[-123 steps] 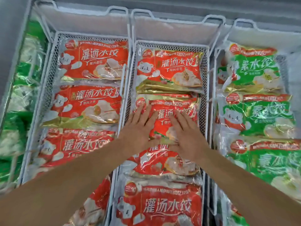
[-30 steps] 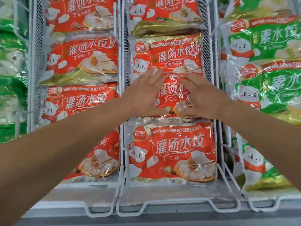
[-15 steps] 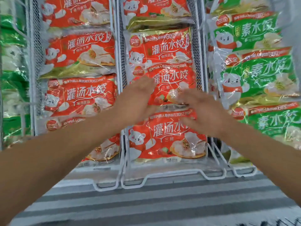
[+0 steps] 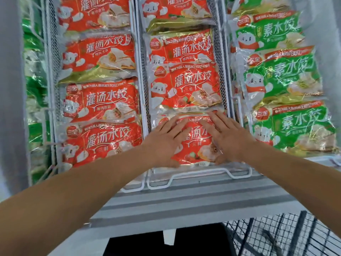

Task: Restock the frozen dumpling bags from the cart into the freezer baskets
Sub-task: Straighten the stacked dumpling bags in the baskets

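Observation:
Red dumpling bags lie overlapping in the white wire middle basket (image 4: 201,172) of the freezer. My left hand (image 4: 164,139) and my right hand (image 4: 225,137) lie flat, fingers straight, on the nearest red bag (image 4: 195,143) at the basket's front end. Another red bag (image 4: 186,87) lies just beyond it, overlapping its far edge. Neither hand grips anything.
The left basket (image 4: 52,100) holds more red bags (image 4: 103,141); the right basket holds green bags (image 4: 293,126). The grey freezer rim (image 4: 184,204) runs across below the baskets. A black wire cart (image 4: 280,235) shows at the bottom right. Green bags (image 4: 35,93) fill the far left.
Both hands have moved toward me, from the second bag onto the nearest bag at the basket's front. My view has tilted down, bringing the freezer rim and cart into sight.

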`<state>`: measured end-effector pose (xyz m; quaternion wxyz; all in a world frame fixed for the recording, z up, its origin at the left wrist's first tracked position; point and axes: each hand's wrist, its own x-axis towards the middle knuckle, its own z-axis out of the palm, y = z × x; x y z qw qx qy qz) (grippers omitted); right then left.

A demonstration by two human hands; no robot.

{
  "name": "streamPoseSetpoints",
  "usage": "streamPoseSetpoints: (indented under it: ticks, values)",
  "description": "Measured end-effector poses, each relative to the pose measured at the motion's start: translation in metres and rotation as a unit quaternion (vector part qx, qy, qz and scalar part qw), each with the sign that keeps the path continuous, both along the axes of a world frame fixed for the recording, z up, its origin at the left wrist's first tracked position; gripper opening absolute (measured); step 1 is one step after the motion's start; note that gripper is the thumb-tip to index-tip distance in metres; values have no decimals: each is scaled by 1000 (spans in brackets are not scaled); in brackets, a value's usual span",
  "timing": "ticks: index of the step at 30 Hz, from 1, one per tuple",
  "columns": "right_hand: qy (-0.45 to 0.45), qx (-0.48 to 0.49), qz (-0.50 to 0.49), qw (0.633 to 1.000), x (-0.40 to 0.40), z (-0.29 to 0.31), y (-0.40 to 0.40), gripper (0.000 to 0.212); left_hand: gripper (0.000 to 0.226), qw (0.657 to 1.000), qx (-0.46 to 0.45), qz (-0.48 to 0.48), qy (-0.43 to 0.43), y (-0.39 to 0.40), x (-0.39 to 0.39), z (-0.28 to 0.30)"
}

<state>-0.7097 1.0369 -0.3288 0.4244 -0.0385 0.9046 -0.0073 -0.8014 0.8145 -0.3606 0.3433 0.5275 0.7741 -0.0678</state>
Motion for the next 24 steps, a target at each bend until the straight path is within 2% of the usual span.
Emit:
streamPoseSetpoints:
  ticks: [4,8,11,14,18,21,24]
  values:
    - [40,-69,-21,997,-2,19,1,95,89,997,46,64,-7,10,-1,21]
    - [164,-122,-109,973,23,46,27,46,62,987,98,129,-11,41,8,47]
    - [183,-96,-177,962,57,60,73,35,51,980,142,131,-37,85,27,60]
    - [163,-53,-218,961,81,66,122,48,49,976,177,111,-60,132,48,63]
    - [117,-6,-243,963,89,55,180,86,63,976,191,80,-71,195,69,58]
    - [86,5,-229,970,96,35,210,112,88,991,130,-4,-26,239,76,44]
    - [69,-32,-278,958,112,21,223,126,113,996,50,-71,34,267,83,26]
